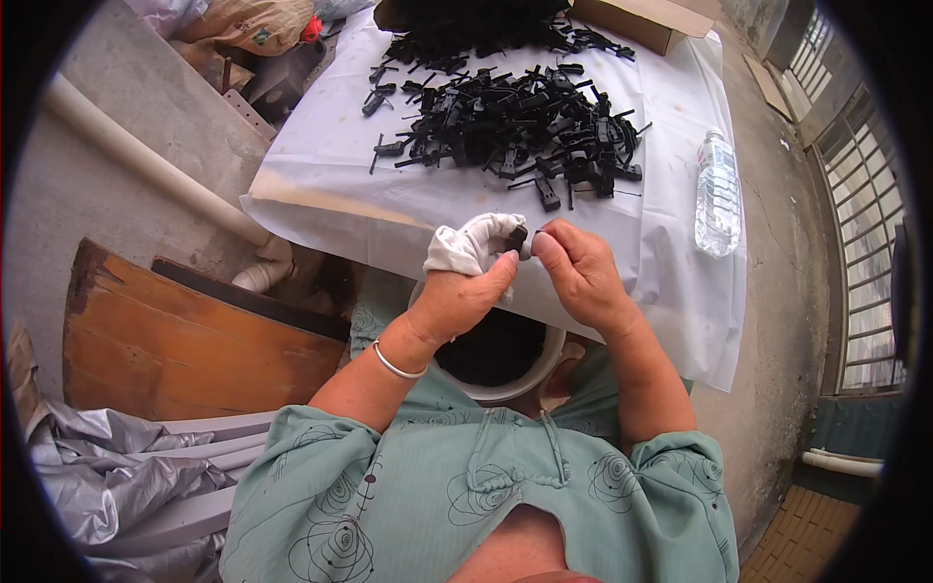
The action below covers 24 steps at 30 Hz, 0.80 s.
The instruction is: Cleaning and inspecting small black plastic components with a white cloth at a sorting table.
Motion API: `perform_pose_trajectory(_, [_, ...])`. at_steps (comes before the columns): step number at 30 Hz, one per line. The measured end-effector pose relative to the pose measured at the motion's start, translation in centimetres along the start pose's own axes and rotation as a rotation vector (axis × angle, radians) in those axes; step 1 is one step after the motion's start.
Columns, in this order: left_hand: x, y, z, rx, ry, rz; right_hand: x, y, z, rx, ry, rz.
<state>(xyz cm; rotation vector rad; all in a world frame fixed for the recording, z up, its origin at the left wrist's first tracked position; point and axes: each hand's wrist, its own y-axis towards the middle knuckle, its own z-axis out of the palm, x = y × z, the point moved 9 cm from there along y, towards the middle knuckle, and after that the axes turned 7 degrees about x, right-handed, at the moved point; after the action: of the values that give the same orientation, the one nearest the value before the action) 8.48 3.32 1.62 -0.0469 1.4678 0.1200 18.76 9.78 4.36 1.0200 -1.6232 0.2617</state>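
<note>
Working at the black part (pixel 517 236) clamped in the left hand (pixel 470 283), the right hand (pixel 583 274), fingertips together, seemingly needs steadiness next.

This looks like a makeshift workplace in a yard or passage, shown by the concrete ground (pixel 782 291), barred window (pixel 865 248), thick pipe (pixel 160 163) and sheet-covered table (pixel 326 146) heaped with small black plastic parts (pixel 510 121).
</note>
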Motion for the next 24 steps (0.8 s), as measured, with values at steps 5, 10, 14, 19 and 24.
perform_pose_trajectory(5, [0.3,0.1,0.0,-0.008,-0.053,-0.041,-0.6,-0.1,1.7,0.162,-0.007,0.029])
perform_pose_trajectory(10, [0.3,0.2,-0.1,0.026,-0.106,-0.04,-1.5,-0.3,1.4,0.148,0.083,0.104])
perform_pose_trajectory(14, [0.3,0.2,-0.1,0.042,-0.172,-0.042,-1.5,-0.3,1.2,0.148,0.083,0.119])
perform_pose_trajectory(19, [0.4,0.2,-0.1,0.01,-0.101,-0.057,-1.3,-0.1,2.0,0.189,0.039,0.095])
perform_pose_trajectory(24, [-1.7,0.0,0.1,-0.075,0.507,0.116,-2.6,-0.3,2.6,0.166,0.087,0.139])
